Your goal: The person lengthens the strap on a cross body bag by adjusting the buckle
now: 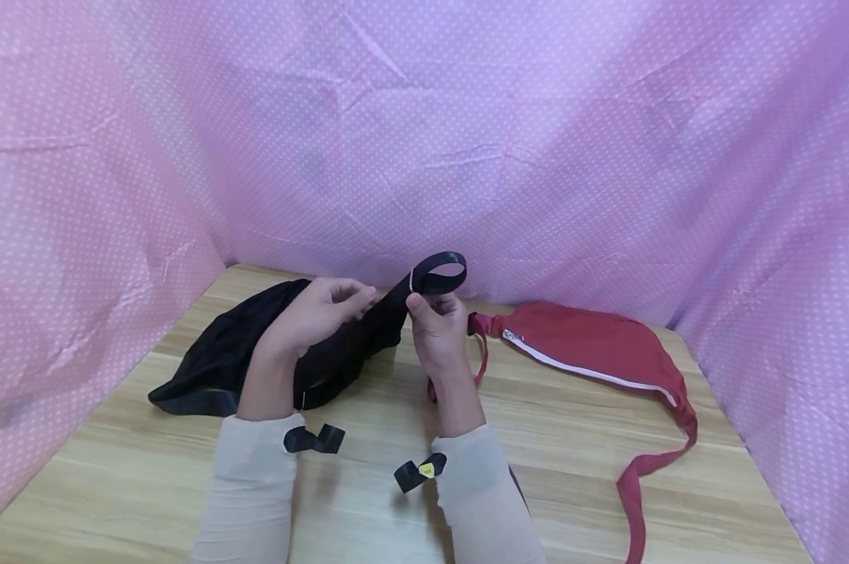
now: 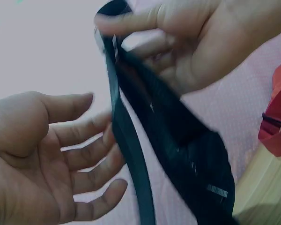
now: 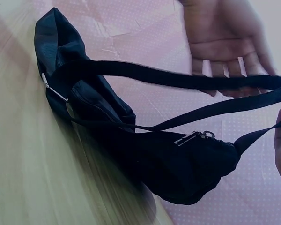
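Strap of a black bag forms a loop, pinched by the right hand; the left hand, fingers loosely spread, grips nothing. The bag rests on the worktop, toward the left. Strap gathering seems underway; the next move likely needs a left-hand hold.
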Demonstrator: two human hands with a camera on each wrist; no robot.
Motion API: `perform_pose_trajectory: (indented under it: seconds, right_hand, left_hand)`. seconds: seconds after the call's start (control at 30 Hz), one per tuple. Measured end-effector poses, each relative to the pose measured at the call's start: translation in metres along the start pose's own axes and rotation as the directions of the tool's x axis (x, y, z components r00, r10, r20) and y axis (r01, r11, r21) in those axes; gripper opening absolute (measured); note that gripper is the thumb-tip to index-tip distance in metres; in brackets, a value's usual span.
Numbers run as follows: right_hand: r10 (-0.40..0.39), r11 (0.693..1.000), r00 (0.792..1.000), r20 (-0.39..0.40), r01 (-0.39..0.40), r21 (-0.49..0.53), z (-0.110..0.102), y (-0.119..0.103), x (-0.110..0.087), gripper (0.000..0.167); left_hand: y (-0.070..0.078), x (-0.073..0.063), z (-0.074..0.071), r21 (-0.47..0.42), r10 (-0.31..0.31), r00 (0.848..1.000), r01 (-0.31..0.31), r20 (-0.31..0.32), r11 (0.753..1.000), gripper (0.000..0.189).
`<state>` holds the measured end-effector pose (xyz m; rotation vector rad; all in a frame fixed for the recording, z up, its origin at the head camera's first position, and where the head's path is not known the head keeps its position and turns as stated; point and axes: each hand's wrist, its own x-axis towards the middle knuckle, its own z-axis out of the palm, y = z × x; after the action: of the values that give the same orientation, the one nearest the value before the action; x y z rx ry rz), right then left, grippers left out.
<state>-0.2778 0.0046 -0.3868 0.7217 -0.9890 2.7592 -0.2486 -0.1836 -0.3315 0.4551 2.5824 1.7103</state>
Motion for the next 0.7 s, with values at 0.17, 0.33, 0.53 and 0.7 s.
perform_pose_trajectory:
  seconds: [0.17, 0.33, 0.53, 0.7]
  right_hand:
    - [0.003, 1.000, 1.000, -0.013, -0.003, 0.001, -0.0008, -0.0017, 0.0015, 0.030]
    - [0.003, 1.000, 0.999, 0.048, -0.002, -0.029, -0.0018, -0.0022, 0.0017, 0.029]
    - [0.019, 0.997, 0.993, 0.114, -0.010, -0.078, -0.0017, -0.0028, 0.0011, 0.032]
    - [0.019, 0.996, 0.997, 0.071, -0.013, -0.087, 0.0011, -0.0043, 0.0000, 0.033]
  left_hand:
    - [-0.0070, 0.0007, -0.0063, -0.021, 0.005, 0.999, -0.004, 0.054, 1.000, 0.019]
    - [-0.0048, 0.0024, -0.0031, -0.094, 0.035, 0.996, -0.026, 0.087, 0.995, 0.020]
    - [-0.0030, 0.0024, -0.0027, -0.139, 0.048, 0.995, -0.036, 0.085, 0.990, 0.020]
    - [-0.0037, 0.0028, -0.0021, -0.062, -0.014, 0.998, 0.018, 0.063, 0.998, 0.022]
